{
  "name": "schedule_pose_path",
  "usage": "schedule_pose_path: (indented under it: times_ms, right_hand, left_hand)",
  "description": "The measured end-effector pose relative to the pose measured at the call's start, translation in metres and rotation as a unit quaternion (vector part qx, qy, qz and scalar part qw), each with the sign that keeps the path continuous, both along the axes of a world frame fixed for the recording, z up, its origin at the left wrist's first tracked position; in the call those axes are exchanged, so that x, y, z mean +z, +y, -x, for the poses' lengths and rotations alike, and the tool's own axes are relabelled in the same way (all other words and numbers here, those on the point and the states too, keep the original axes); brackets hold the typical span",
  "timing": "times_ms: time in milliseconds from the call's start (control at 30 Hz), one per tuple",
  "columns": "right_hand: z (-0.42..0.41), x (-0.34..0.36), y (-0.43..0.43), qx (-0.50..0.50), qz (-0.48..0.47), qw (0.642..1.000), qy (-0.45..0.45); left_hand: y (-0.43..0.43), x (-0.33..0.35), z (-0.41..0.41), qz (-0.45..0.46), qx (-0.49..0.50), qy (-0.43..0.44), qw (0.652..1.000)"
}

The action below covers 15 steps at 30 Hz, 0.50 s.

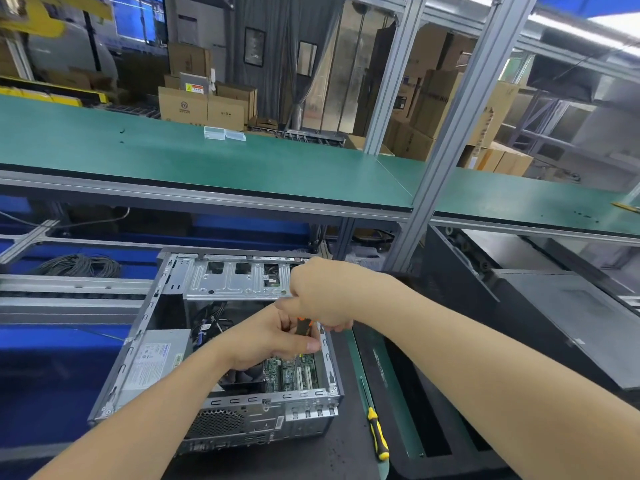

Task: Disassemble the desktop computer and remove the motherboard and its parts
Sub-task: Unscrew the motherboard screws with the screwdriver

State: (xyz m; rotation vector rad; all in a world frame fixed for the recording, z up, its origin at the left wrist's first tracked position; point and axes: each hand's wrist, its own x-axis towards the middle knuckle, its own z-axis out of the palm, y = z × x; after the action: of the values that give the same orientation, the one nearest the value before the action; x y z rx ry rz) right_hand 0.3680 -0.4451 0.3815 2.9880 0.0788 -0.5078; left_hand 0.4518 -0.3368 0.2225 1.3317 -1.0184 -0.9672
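Observation:
An open desktop case [145,341] lies on its side on the dark bench. Inside it I see the green motherboard [294,370], a black cooler fan [242,375], a grey power supply [152,365] and a metal drive cage [235,278]. My right hand [322,292] grips the orange and black handle of a screwdriver [304,327] above the board. My left hand [266,337] curls around the tool just below the right hand. The tool's tip is hidden behind my hands.
A yellow and black screwdriver [377,431] lies on the bench right of the case. Black case panels [571,323] lie further right. A green shelf [207,161] runs above, with clear plastic boxes [225,134]. Coiled cable [79,265] lies at the left.

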Motion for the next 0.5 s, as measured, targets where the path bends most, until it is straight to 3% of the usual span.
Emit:
schedule_pose_path:
  times_ms: [267, 433, 500]
  right_hand:
    - [0.004, 0.01, -0.005, 0.181, 0.016, 0.981, 0.067]
    - [0.003, 0.005, -0.005, 0.163, -0.031, 0.985, 0.054]
    - [0.003, -0.001, -0.007, 0.125, -0.025, 0.992, -0.001]
  left_hand:
    - [0.003, 0.003, -0.004, 0.003, -0.023, 0.012, 1.0]
    - [0.002, 0.004, 0.001, 0.014, -0.025, 0.019, 0.999]
    - [0.0, 0.004, 0.001, 0.026, -0.02, 0.003, 0.999]
